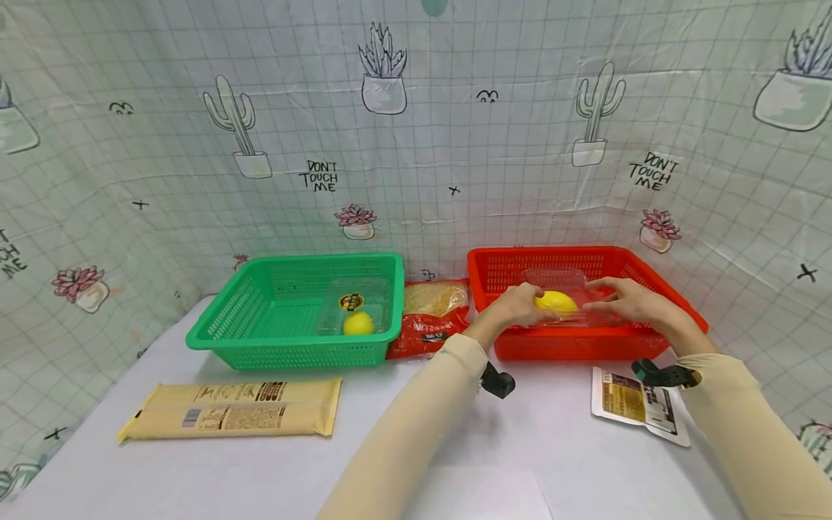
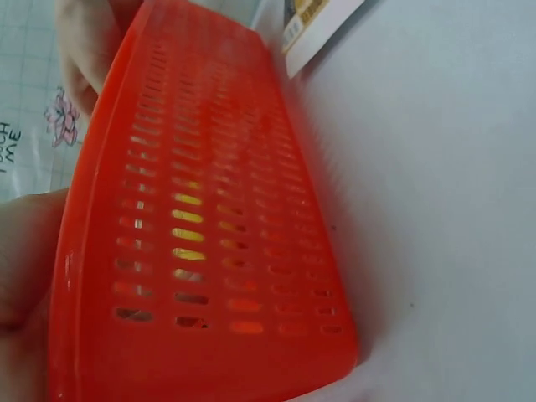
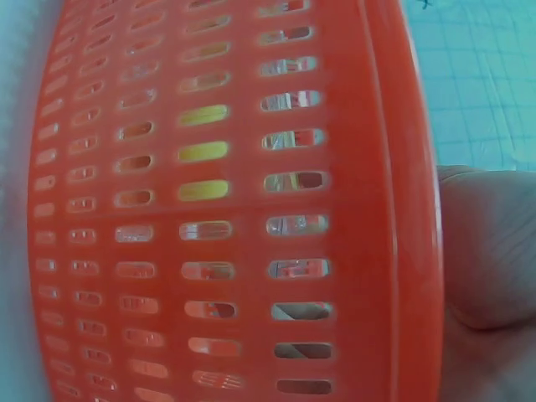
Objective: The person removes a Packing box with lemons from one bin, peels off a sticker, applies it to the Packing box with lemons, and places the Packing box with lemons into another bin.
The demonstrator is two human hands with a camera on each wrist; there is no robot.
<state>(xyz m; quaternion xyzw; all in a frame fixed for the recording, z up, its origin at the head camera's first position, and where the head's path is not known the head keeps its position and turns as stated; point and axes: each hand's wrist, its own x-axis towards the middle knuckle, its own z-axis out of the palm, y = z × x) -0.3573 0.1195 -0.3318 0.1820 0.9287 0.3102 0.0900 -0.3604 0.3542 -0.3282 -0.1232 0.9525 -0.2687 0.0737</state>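
Lying lengthwise L–R, yellow fruit [image 1: 557,302] sits btwn R hand [image 1: 629,300] (fingers apart) & L hand [image 1: 518,305] (can't tell grip).

Head view looks forward-down; both wrist views closely face the red basket [image 1: 552,348].

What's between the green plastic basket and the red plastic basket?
In the head view, a red-and-clear plastic packet with yellowish contents lies between the green basket and red basket.

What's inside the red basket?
A yellow fruit and a clear plastic box. The basket's front wall mostly hides their lower parts; what's under the box can't be seen.
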